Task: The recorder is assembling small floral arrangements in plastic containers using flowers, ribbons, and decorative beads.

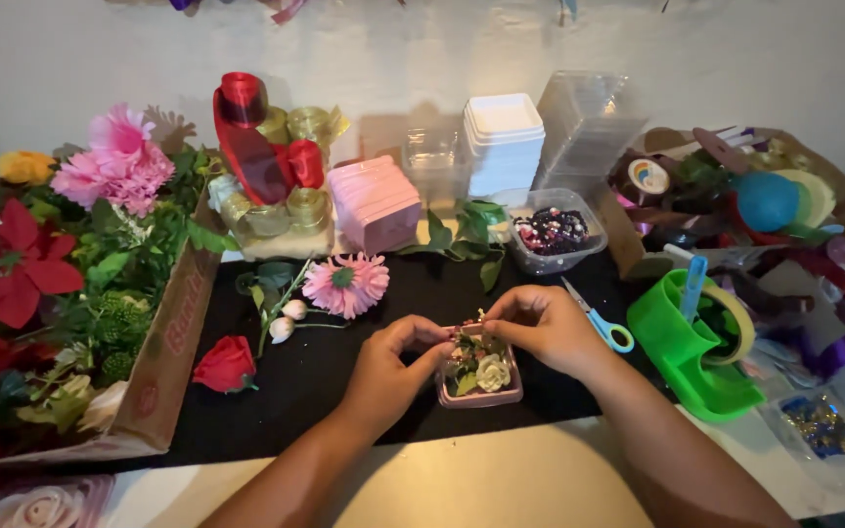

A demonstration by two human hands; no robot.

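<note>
Hands (388, 367) (540, 328) steady pink box (481, 376), seemingly upright, opening upward.

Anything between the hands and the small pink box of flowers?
Nothing visible. The left hand and right hand already flank the small pink square box of tiny flowers, fingertips at its top; the blue-handled scissors lie beyond.

I'm seeing dim, warm light falling from above, soft shadows darkening the far wall (70, 59), edges bending and blurring slightly.
</note>
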